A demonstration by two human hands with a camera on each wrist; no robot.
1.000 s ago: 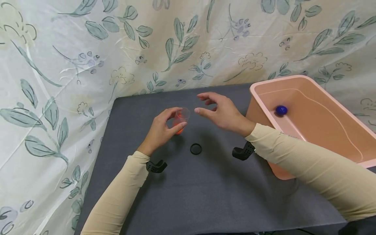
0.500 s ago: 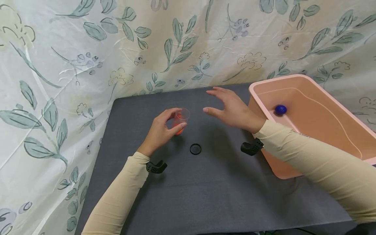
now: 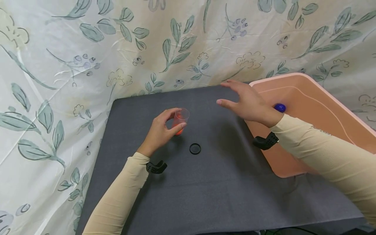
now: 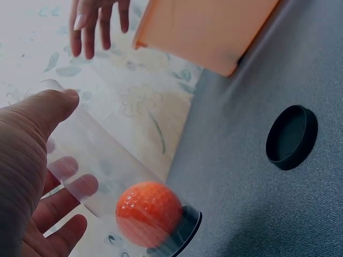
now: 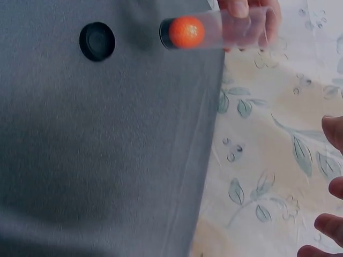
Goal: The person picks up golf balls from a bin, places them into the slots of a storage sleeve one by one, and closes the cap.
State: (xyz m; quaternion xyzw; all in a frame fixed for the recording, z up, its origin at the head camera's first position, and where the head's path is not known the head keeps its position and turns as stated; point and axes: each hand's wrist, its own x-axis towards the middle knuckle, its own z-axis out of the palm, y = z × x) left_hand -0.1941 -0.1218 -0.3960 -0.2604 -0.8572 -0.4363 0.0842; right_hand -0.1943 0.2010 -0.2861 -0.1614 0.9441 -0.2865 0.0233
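Observation:
My left hand (image 3: 162,130) grips a clear plastic tube (image 3: 182,115), thumb on one side and fingers curled round the other. Inside the tube, at its black-capped bottom, lies an orange golf ball (image 4: 149,214). The tube's upper end is uncovered. A round black cap (image 3: 195,148) lies on the table in front of the tube, its hollow side up. My right hand (image 3: 249,102) is raised beside the near left corner of the pink bin, fingers spread and holding nothing. Only its fingertips (image 5: 335,187) show at the edge of the right wrist view.
The pink bin (image 3: 320,98) stands at the right of the dark grey cloth-covered table (image 3: 176,202), partly behind my right forearm. A blue ball (image 3: 280,107) lies in it. A floral curtain (image 3: 117,49) hangs behind and at the left of the table.
My right hand has moved right, away from the tube and toward the bin, its fingers spreading wider. My left hand keeps the tube in place.

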